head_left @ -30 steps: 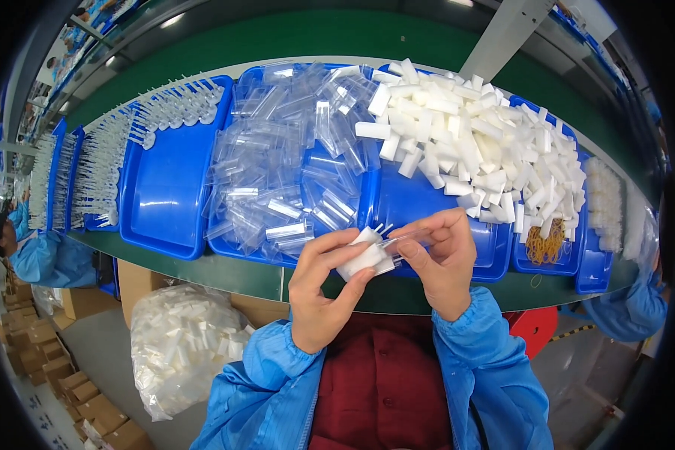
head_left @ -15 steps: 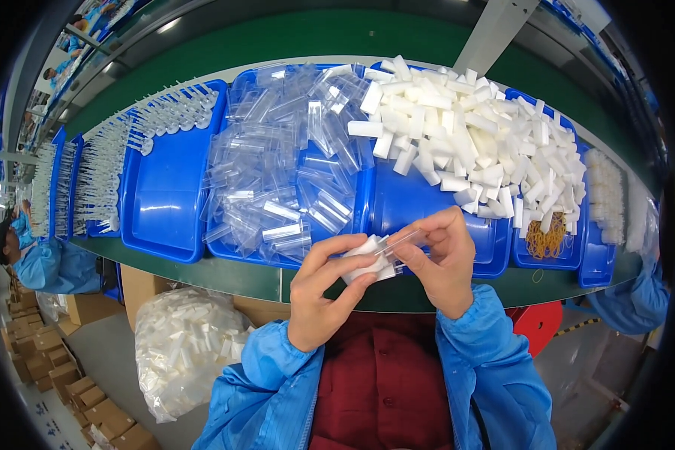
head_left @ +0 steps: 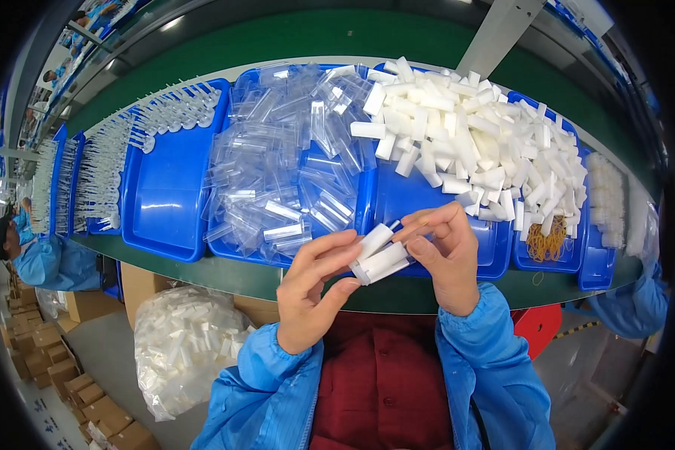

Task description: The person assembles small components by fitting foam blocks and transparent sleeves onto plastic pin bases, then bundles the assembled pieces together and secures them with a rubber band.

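Observation:
My left hand (head_left: 312, 289) is closed round white foam blocks (head_left: 383, 262), two of which show side by side. Clear plastic wraps at least the nearer one, with its shiny rim at the lower left end. At the blocks' upper right end, my right hand (head_left: 444, 253) has its thumb and fingers pinched together. What lies between those fingertips is too small or hidden to name. Both hands are over the front of a blue tray (head_left: 420, 196), which bears a heap of white foam blocks (head_left: 472, 135).
Clear plastic sleeves (head_left: 255, 165) fill a blue tray to the left. Farther left are a blue tray (head_left: 163, 184) and rows of stemmed translucent parts (head_left: 101, 176). Yellow rubber bands (head_left: 547, 240) lie at right. A bag of foam (head_left: 191, 345) stands below the table; a co-worker (head_left: 49, 255) sits far left.
The foam blocks have turned in my left hand, so two now point up and right. The clear strip pinched by my right hand no longer shows stretched between the hands.

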### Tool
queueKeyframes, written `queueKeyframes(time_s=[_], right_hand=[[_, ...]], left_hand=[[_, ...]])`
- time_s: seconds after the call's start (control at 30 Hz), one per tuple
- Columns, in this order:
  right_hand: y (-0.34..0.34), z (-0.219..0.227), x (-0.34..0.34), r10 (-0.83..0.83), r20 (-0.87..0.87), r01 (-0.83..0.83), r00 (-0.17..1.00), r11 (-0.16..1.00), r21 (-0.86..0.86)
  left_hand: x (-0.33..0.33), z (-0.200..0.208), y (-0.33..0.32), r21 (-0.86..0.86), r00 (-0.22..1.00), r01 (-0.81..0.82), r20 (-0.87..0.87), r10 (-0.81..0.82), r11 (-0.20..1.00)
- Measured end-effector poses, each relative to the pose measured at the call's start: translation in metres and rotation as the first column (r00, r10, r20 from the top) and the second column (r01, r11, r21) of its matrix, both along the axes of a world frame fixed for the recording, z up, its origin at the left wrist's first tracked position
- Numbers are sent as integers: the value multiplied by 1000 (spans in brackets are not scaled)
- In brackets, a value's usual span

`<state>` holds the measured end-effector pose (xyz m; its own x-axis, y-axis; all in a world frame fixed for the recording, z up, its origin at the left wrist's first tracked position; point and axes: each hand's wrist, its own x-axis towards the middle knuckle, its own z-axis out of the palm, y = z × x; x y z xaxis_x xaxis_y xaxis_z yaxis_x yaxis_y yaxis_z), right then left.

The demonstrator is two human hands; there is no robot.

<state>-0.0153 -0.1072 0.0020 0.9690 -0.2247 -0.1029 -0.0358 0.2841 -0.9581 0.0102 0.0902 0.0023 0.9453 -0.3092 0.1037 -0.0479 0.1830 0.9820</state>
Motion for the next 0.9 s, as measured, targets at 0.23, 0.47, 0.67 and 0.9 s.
queueKeyframes(time_s=[0.23, 0.47, 0.67, 0.9], right_hand=[[9, -8, -11, 104, 94, -90, 990, 985, -145], [-7, -8, -8, 257, 85, -243, 963, 959, -148], [-9, -4, -12, 323, 97, -293, 941, 926, -240], [-3, 0, -5, 426, 91, -315, 900, 781, -538]], left_hand=[[0, -10, 4, 166, 966, 42, 244, -82, 985], [1, -8, 7, 165, 972, 54, 216, -89, 985], [21, 2, 13, 266, 925, 172, 288, -249, 948], [12, -7, 20, 234, 957, 231, 118, -264, 944]])
